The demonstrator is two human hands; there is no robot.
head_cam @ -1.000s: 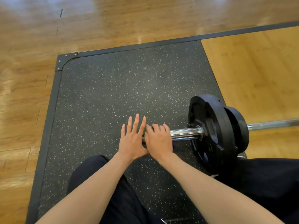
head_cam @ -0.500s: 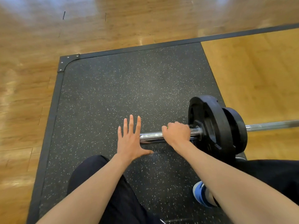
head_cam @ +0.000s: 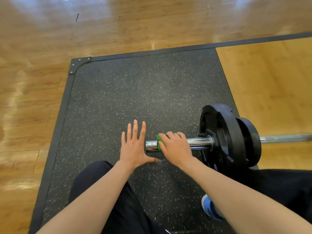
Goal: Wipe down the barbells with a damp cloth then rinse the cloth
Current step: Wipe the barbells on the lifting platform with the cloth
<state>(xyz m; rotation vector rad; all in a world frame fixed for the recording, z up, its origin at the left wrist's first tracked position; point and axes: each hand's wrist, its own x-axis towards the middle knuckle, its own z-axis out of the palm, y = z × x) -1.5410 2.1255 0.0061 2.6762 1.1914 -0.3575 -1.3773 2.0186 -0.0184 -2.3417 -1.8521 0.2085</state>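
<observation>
Right hand (head_cam: 175, 146): fingers curled over the green cloth (head_cam: 158, 141), pressing it round the barbell sleeve (head_cam: 199, 142). Only a strip of cloth shows, at the hand's left edge.

The grip sits nearer the sleeve's free end than the plates (head_cam: 219, 137). The sleeve's long axis runs left to right across the view, low over the mat (head_cam: 118, 98). There is bare chrome to the right of the grip as far as the collar, and a short stub to the left.

Left hand (head_cam: 135, 146): flat, fingers straight and spread, holding nothing, set at the free end. Cannot tell whether it touches the end or lies just beside it. It is nearer the free end, and only the right hand has the cloth.

Judgement: any coming stroke runs along this axis, with more room to the right, toward the plates.

Change: 0.5 s ago the right hand was close against the plates with the cloth hidden. It has since slid left. 1.0 s ago it was at the free end, against the left hand. The left hand has barely shifted.
</observation>
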